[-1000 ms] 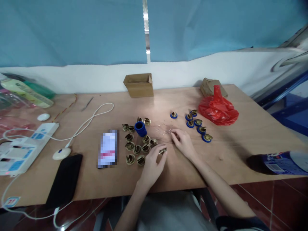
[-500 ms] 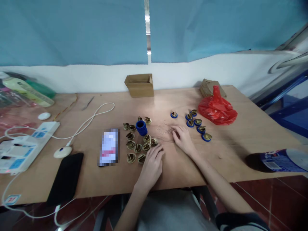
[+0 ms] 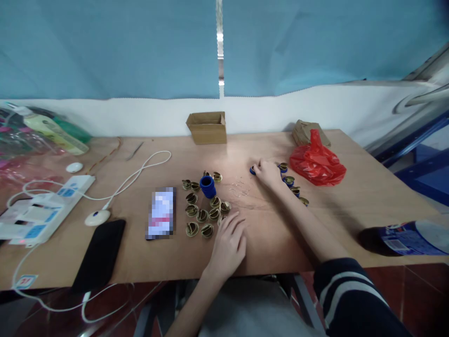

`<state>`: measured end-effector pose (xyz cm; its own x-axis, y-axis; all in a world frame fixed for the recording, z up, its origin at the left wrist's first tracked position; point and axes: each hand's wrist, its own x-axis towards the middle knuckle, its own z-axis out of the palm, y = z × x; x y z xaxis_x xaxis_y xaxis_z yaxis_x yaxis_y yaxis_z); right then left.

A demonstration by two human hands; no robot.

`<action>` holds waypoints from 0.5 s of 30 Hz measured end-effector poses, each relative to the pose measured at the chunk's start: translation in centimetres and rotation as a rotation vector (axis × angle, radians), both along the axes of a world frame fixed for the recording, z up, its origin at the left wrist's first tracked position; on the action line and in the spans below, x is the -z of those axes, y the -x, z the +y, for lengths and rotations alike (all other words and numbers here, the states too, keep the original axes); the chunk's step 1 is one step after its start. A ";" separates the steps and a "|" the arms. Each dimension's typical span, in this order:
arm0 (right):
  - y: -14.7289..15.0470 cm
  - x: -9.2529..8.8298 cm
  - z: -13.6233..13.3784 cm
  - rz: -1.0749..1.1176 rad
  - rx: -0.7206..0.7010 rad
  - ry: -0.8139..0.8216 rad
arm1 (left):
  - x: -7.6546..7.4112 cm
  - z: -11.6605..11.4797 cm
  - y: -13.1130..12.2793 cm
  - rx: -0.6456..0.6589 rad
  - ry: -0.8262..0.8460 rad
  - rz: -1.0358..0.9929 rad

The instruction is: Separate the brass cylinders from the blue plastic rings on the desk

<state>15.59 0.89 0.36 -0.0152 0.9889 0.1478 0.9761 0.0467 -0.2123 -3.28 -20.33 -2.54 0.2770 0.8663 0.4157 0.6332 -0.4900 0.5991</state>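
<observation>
My right hand (image 3: pixel 268 173) is at the far side of the table, its thumb and fingers closed around a blue-ringed brass fitting (image 3: pixel 252 170). More of these blue-ringed fittings (image 3: pixel 288 181) lie beside and behind that hand, partly covered by it. My left hand (image 3: pixel 229 245) rests on the tabletop with fingers stretched and holds nothing. Next to its fingertips sit several round brass-coloured fittings (image 3: pixel 202 215) with upright tabs and no blue ring. Among them stands a stack of blue rings (image 3: pixel 208 187). Thin curly strands (image 3: pixel 240 188) lie between the two groups.
At the back are an open cardboard box (image 3: pixel 208 133), a brown paper package (image 3: pixel 305 131) and a red plastic bag (image 3: pixel 317 164). A bottle (image 3: pixel 403 238) lies right. Leftward are a lit phone (image 3: pixel 160 213), a dark phone (image 3: pixel 100 255), a power strip (image 3: pixel 66 201) and white cable (image 3: pixel 135 168).
My right hand has moved away from the thin strands to the single blue-ringed fitting and closed on it. My left hand has shifted slightly right, its fingers more spread.
</observation>
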 end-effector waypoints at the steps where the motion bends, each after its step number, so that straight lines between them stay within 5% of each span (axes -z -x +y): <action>1: 0.3 0.0 0.4 -0.009 -0.011 0.008 | -0.2 0.3 -0.1 0.021 0.035 -0.040; 5: 0.6 -0.7 -0.4 0.000 -0.101 -0.016 | -1.1 2.5 0.0 0.005 0.266 -0.277; 12: 0.5 -1.2 -7.8 0.109 -0.486 -0.154 | -2.4 7.7 0.3 0.013 0.753 -0.943; 15: 0.8 0.1 -10.3 0.163 -0.722 -0.499 | -2.8 8.8 0.2 0.166 0.843 -1.095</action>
